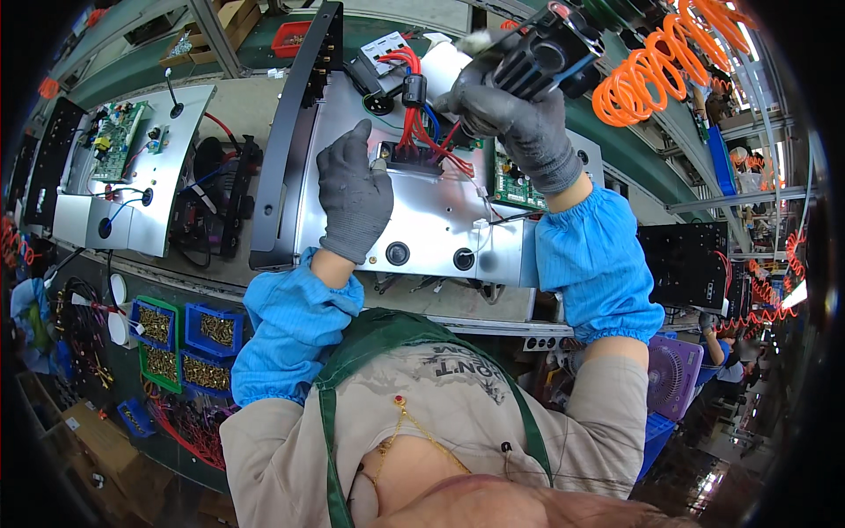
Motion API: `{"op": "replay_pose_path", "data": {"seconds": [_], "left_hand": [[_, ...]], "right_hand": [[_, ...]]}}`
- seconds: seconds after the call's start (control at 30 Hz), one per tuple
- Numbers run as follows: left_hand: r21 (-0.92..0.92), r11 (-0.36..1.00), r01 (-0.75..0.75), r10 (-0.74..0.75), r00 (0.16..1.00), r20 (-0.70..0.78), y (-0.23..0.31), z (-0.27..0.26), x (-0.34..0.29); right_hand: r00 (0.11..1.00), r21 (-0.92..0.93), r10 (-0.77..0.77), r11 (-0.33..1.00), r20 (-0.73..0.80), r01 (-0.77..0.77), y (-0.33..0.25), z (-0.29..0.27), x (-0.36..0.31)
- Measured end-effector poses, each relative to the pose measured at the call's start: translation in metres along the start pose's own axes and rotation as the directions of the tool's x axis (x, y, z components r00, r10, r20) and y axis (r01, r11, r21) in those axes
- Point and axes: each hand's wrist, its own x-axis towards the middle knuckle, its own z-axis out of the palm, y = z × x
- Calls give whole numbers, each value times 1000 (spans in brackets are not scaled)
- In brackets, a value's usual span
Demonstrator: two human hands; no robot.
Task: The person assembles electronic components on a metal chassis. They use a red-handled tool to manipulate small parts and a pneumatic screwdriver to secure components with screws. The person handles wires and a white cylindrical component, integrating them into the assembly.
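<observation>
My left hand [354, 194], in a grey glove, lies over the silver metal chassis [422, 216]. Its fingers are stretched out, with the tips beside a black terminal block [409, 158] where thick red cables [412, 119] come in. A black ring clasps the cable bundle above the block. Raised at the upper right, my gloved right hand [519, 123] is closed around a bulky black power tool [546, 55]. The tool's working end is hard to make out. A green circuit board [519, 183] sits on the chassis below my right wrist.
Orange coiled hoses [656, 75] hang close to the tool. Left of the chassis's tall black panel [295, 141] stands another open unit [163, 207] with a circuit board. Blue bins [211, 330] of brass-coloured fasteners sit at lower left. A red tray [290, 40] lies farther back.
</observation>
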Motion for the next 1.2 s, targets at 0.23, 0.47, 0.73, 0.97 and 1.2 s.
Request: {"op": "replay_pose_path", "data": {"seconds": [0.23,0.47,0.73,0.97,1.2], "left_hand": [[13,1000,-11,12,1000,-12,-1,1,-2],[31,966,-257,258,955,-144,13,-7,0],[267,767,-584,467,793,392,71,-9,26],[-201,972,124,-178,944,-278,41,-24,102],[450,874,182,-160,983,-87,61,-29,120]], "right_hand": [[980,-135,200,971,11,-196,-66,-27,-30],[966,-132,43,988,-257,-79,-44,-34,-55],[963,-83,124,986,-238,-147,-37,-42,-46],[975,-64,87,993,-205,-102,-32,-54,-48],[980,-77,146,984,-135,-158,-37,-60,-47]]}}
